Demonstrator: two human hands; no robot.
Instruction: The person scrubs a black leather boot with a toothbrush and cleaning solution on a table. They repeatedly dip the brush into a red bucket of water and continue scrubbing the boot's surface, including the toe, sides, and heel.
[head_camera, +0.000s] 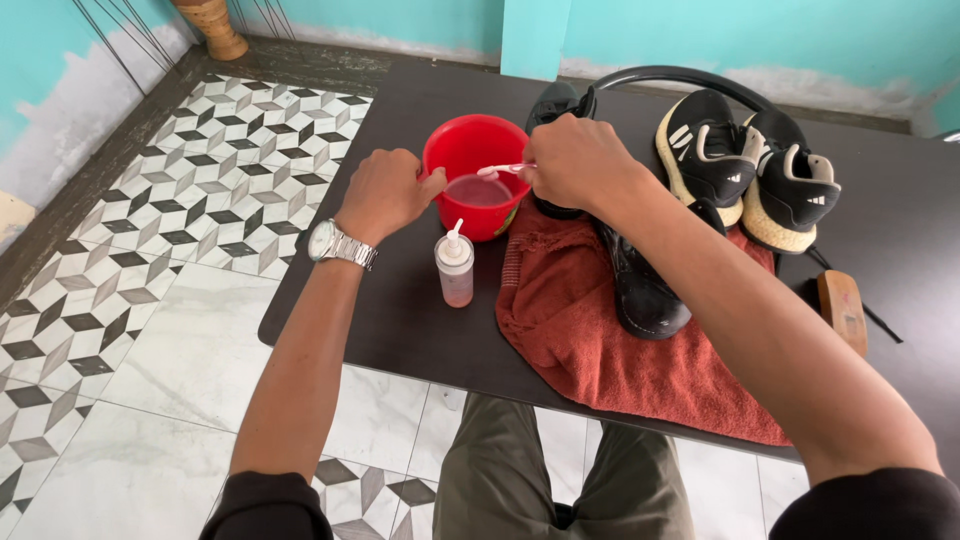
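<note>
at frame centre our left hand (385, 192) grips the red bowl (470, 150) rim, steadying it, while our right hand (575, 160) pinches a toothbrush (503, 169) over the water.

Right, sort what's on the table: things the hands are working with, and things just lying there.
In use: left hand on red bowl; right hand dipping a toothbrush.

Lying about: squeeze bottle, red towel, black shoe, sneakers, wooden brush.

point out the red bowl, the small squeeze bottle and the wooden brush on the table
red bowl (462, 140): head view, on the inner back wall under the rim.
small squeeze bottle (455, 275): head view, on the clear body below the white cap.
wooden brush (842, 308): head view, on its brown wooden back.
</note>
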